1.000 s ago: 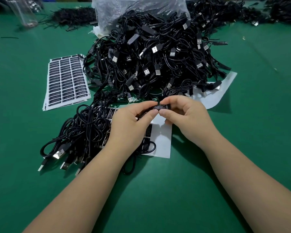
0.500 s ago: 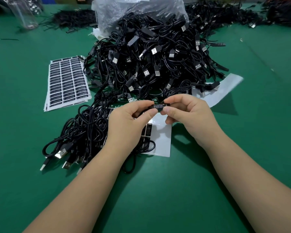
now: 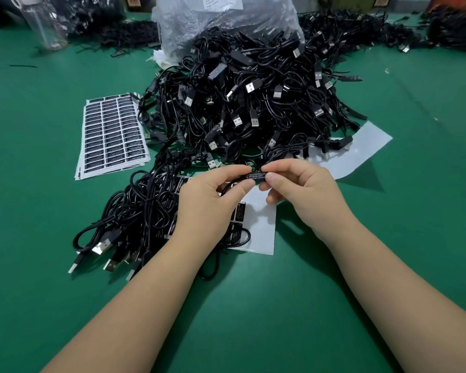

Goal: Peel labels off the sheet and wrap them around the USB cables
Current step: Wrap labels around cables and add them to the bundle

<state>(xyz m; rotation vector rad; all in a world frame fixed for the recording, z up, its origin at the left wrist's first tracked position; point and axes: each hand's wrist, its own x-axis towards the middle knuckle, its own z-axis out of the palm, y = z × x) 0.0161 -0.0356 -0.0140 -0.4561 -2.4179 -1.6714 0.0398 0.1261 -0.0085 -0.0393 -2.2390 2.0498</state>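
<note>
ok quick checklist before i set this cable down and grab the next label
1. Label wrapped on the cable: ok as far as shown; the printed face shows between both hands, back seam cannot tell.
2. Both hands gripping it: ok, left hand and right hand pinch its ends.
3. Labels left on the near sheet: ok, a few show beside the left hand; the rest is covered.
4. Spare sheets: ok, full stack at left.
5. Room on the done pile: ok, it lies just left of the hands.
6. More cables in the heap: ok, plenty.
</note>
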